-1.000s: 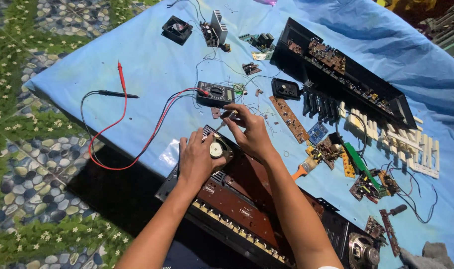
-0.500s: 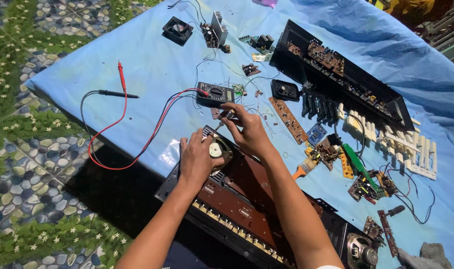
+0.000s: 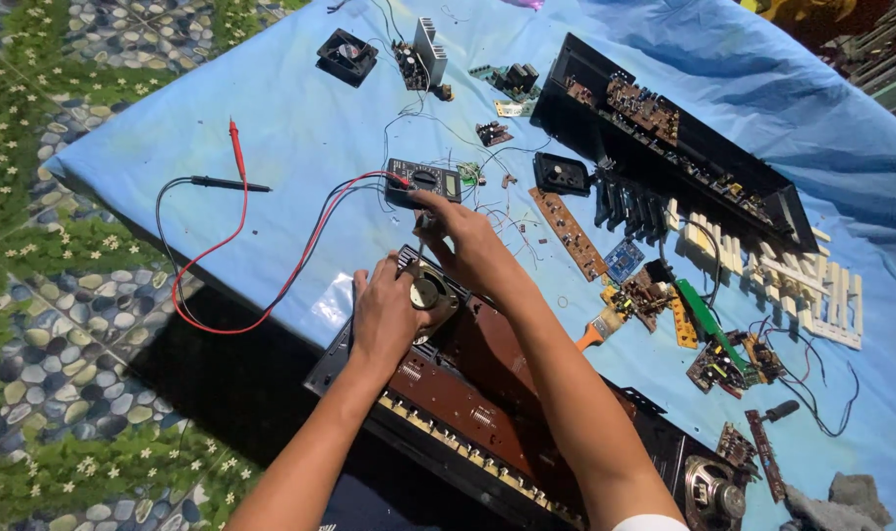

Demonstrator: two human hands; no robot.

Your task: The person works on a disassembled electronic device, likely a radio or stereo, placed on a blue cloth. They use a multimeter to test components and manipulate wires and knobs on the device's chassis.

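Speaker [image 3: 426, 292], small and round at the near end of the opened keyboard chassis [image 3: 487, 393], sits between the two hands: the left hand [image 3: 384, 315] presses flat beside it with fingers closed on its edge, while the right hand [image 3: 467, 241] pinches something thin just above it, too small to identify. It looks light, with a fragile cone, best held by its rim. Beyond the grip lie a multimeter [image 3: 423, 182], loose circuit boards and wires across a blue cloth [image 3: 271, 118], patterned flooring alongside.
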